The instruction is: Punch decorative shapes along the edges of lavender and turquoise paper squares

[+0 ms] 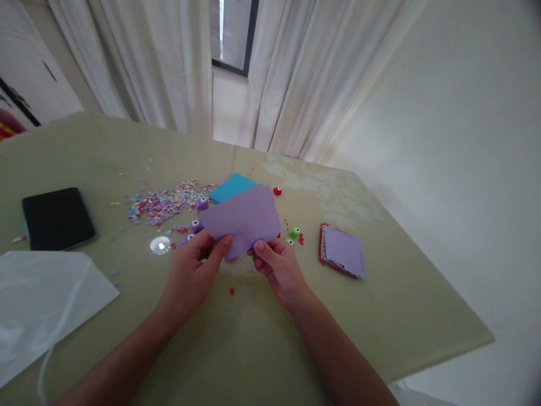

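Both hands hold a purple sheet of paper (245,219) above the middle of the table. My left hand (196,259) pinches its lower left edge between thumb and fingers. At the lower right corner, my right hand (279,269) is closed with the thumb on top; whether something small is also under those fingers is hidden. Behind the sheet lies a stack of blue paper (232,187), partly covered by it. Small purple figures with eyes (202,203) stand left of the sheet. A red one (278,191) and a green one (295,232) are to its right.
A heap of colourful paper confetti (169,200) spreads at the left rear. Trimmed paper cards with purple on top (344,251) lie to the right. A black tablet (59,219), a white sheet (46,304) with a cable, and a shiny round object (160,245) are left.
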`<state>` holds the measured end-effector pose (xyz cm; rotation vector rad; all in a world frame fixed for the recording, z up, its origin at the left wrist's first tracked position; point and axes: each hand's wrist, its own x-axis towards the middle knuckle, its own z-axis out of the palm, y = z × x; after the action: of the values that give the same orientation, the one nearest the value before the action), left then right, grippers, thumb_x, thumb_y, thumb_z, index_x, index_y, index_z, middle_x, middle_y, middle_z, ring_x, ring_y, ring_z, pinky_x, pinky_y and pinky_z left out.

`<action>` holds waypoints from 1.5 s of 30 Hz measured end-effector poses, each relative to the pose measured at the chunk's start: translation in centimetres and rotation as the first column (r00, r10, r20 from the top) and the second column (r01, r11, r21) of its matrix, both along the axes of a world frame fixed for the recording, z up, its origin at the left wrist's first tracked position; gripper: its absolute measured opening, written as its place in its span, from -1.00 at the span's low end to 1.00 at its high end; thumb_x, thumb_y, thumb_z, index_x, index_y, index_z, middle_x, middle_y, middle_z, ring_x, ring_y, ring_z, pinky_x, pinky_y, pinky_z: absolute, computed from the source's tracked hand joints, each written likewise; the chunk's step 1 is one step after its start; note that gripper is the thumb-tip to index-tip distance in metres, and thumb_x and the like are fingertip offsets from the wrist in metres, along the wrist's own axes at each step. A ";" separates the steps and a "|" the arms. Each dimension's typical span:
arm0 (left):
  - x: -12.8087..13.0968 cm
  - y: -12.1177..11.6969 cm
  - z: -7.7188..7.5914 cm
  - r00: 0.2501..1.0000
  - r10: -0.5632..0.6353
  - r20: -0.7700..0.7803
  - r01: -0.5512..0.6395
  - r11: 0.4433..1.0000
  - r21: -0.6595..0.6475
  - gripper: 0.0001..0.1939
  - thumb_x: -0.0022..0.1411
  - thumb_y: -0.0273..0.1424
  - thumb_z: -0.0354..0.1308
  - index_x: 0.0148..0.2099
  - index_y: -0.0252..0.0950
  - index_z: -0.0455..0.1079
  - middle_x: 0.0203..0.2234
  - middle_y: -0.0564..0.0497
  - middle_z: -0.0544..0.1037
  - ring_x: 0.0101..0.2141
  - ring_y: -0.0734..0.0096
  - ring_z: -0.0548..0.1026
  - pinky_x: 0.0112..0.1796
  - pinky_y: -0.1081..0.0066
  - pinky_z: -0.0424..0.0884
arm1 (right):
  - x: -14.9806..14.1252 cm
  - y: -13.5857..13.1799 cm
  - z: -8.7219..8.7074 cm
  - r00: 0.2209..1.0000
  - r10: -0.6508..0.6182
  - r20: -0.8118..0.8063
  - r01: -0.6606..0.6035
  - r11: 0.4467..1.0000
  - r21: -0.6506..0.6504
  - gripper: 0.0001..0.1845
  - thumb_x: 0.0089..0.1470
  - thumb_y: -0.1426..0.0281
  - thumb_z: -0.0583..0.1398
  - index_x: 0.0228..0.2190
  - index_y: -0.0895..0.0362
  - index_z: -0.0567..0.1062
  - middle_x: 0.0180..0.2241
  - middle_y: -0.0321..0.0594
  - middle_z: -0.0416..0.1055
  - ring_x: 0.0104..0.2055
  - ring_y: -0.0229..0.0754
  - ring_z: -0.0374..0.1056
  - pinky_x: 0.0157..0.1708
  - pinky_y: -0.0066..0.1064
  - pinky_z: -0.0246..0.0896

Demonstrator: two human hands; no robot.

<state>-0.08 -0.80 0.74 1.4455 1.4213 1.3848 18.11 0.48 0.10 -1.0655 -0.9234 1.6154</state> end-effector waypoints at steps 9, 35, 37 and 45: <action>0.0 0.0 -0.1 1.000 -0.016 0.010 0.016 1.000 0.022 -0.68 0.33 -0.20 0.25 -0.45 -0.17 0.37 -0.68 0.17 0.36 -0.64 0.44 0.29 -0.58 0.42 0.17 | 0.0 0.0 -0.1 1.000 -0.006 0.021 0.006 1.000 0.003 -0.41 -0.19 -0.11 0.58 -0.48 0.12 0.60 -0.59 -0.36 0.36 -0.55 -0.33 0.12 -0.52 -0.41 -0.09; 0.3 0.0 -0.2 0.994 0.013 0.107 -0.011 1.000 -0.012 -0.71 0.30 -0.20 0.28 -0.44 -0.19 0.40 -0.69 0.19 0.35 -0.65 0.48 0.27 -0.61 0.47 0.13 | -0.1 -0.1 -0.1 0.999 0.030 0.041 -0.032 0.997 0.065 -0.41 -0.17 -0.09 0.59 -0.50 0.12 0.55 -0.60 -0.37 0.34 -0.55 -0.33 0.14 -0.54 -0.42 -0.06; 0.2 0.1 -0.3 0.994 0.015 0.108 -0.014 1.000 -0.010 -0.70 0.30 -0.20 0.28 -0.43 -0.19 0.40 -0.69 0.19 0.36 -0.64 0.47 0.28 -0.61 0.47 0.15 | -0.1 -0.1 -0.1 0.998 0.036 0.047 -0.039 0.997 0.070 -0.43 -0.16 -0.08 0.58 -0.51 0.12 0.56 -0.60 -0.36 0.35 -0.55 -0.33 0.14 -0.53 -0.42 -0.05; 0.3 0.0 0.0 0.992 0.030 0.119 -0.029 1.000 -0.010 -0.72 0.30 -0.21 0.28 -0.42 -0.19 0.42 -0.68 0.18 0.37 -0.64 0.46 0.29 -0.61 0.46 0.16 | -0.2 -0.1 -0.3 0.998 0.056 0.029 -0.058 0.995 0.079 -0.48 -0.14 -0.04 0.59 -0.48 0.11 0.61 -0.57 -0.34 0.38 -0.54 -0.32 0.17 -0.53 -0.41 -0.02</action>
<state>0.21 -0.83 0.75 1.3188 1.3756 1.4565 17.90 0.37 -0.17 -1.0165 -1.0362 1.6003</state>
